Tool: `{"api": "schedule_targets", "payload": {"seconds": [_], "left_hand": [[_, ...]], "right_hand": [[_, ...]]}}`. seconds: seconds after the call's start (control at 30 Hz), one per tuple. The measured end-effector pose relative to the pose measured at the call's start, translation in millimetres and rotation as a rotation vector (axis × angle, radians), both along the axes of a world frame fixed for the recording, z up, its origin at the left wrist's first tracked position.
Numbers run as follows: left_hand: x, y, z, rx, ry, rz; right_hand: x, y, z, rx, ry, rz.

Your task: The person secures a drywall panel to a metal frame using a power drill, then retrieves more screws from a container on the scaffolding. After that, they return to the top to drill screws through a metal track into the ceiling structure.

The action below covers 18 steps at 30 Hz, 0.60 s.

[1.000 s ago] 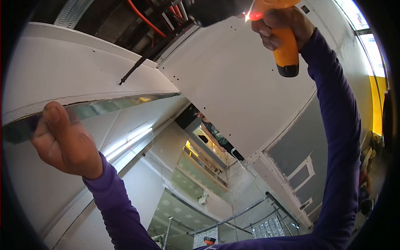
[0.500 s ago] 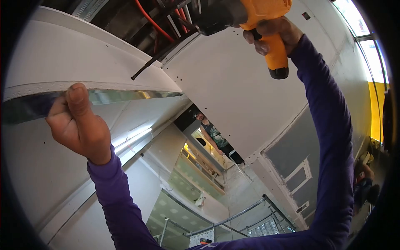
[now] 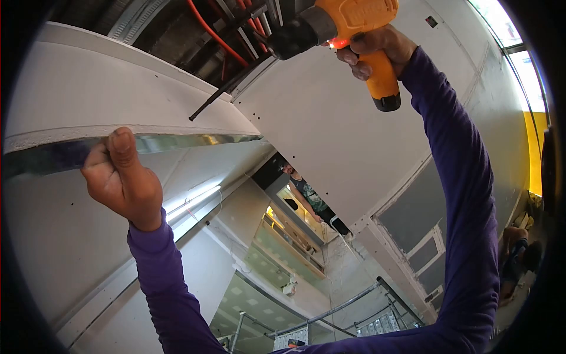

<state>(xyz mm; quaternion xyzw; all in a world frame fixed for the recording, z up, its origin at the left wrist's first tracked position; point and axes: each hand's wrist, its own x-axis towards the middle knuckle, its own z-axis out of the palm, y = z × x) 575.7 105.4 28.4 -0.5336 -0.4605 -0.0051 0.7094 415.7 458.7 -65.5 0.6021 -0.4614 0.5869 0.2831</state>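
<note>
My right hand (image 3: 377,50) is wrapped around the grip of an orange and black cordless drill (image 3: 359,17), raised at the top of the view. Its dark chuck end points up and left, and a small red light glows near the trigger. On the left, my left hand (image 3: 125,180) pinches a shiny metal strip (image 3: 194,140) between thumb and curled fingers. The strip runs along the lower edge of a white board (image 3: 135,88), with my thumb right at that edge.
A dark thin rod (image 3: 212,101) hangs from the open ceiling among red conduits (image 3: 209,29). A white panel (image 3: 318,124) slopes across the middle. Beyond it stands a person (image 3: 306,194). Metal scaffold rails (image 3: 336,310) and a lit tube lamp (image 3: 194,199) are below.
The drill has moved left and slightly down, and its red light now shows. My left hand has shifted a little right along the strip. The view has tilted slightly.
</note>
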Motion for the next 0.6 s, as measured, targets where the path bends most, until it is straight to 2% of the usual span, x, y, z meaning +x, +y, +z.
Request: {"api": "schedule_targets", "payload": {"seconds": [0.37, 0.47, 0.6], "left_hand": [[-0.7, -0.3, 1.2, -0.024, -0.073, -0.042], [-0.8, -1.6, 3.4, -0.04, -0.061, -0.038], [-1.0, -1.4, 3.7, -0.041, -0.018, 0.001]], "right_hand": [[3.6, -2.3, -0.4, -0.003, 0.03, -0.011], [-2.5, 6.0, 6.5, 0.096, 0.113, -0.014], [5.8, 7.9, 8.6, 0.008, 0.199, 0.037]]}}
